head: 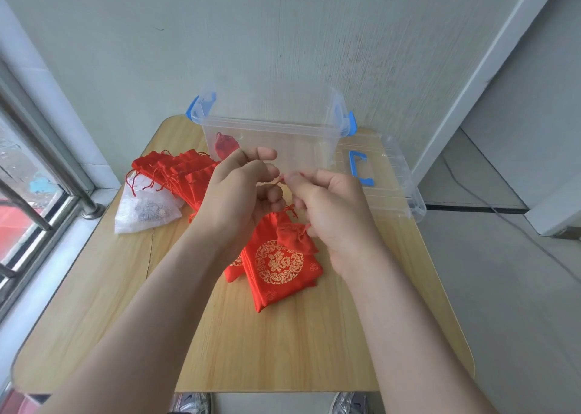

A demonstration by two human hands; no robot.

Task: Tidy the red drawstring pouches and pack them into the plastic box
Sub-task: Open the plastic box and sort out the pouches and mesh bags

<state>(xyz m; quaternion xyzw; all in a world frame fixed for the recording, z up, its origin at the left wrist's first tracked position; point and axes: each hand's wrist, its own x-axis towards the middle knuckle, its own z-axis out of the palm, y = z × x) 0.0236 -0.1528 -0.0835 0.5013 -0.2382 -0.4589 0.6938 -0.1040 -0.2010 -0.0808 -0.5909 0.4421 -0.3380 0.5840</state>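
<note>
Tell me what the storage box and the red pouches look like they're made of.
The plastic box: clear, glossy rigid plastic; its sides are see-through. The red pouches: soft woven cloth, probably satin-like brocade, given the faint sheen, creases and gold pattern.

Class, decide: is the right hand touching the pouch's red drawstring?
Touching. The head view shows the right hand pinching the red drawstring at its fingertips, opposite the left hand.

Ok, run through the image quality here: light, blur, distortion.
Head view: soft daylight from the window on the left, faint shadows only; wide-angle bending of the table edges and wall lines; left hand and right hand slightly soft, the cord they pinch blurred; clear box nearly lost against the wall.
</note>
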